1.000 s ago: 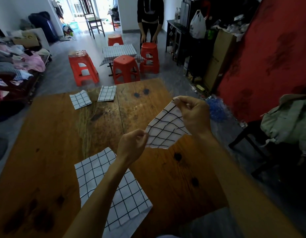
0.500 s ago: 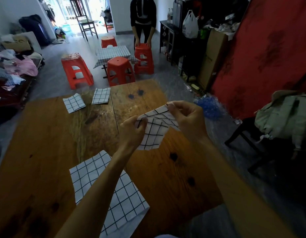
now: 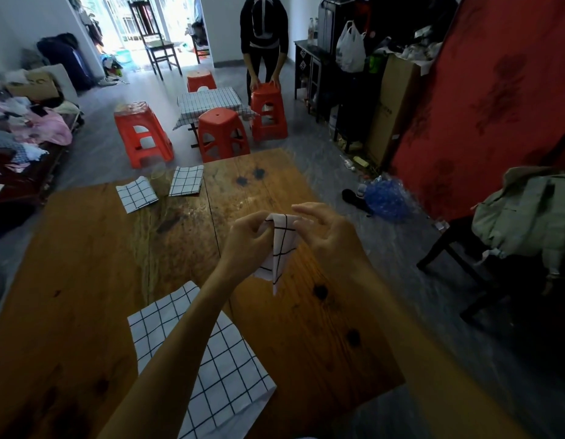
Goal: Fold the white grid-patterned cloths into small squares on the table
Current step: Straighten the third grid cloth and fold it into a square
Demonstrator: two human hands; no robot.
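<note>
With your left hand (image 3: 247, 236) pinching the top fold of the limp, thin grid cloth (image 3: 279, 248) held above the worn wooden bench (image 3: 85, 264) and your right hand (image 3: 328, 231) beside it, fingers loosely spread, match the corners squarely before laying it down and pressing the crease flat.

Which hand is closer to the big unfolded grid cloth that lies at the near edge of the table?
Left. The left hand is above the far corner of the unfolded cloth, its forearm crossing over it. The right hand is farther to the right, over bare table.
</note>
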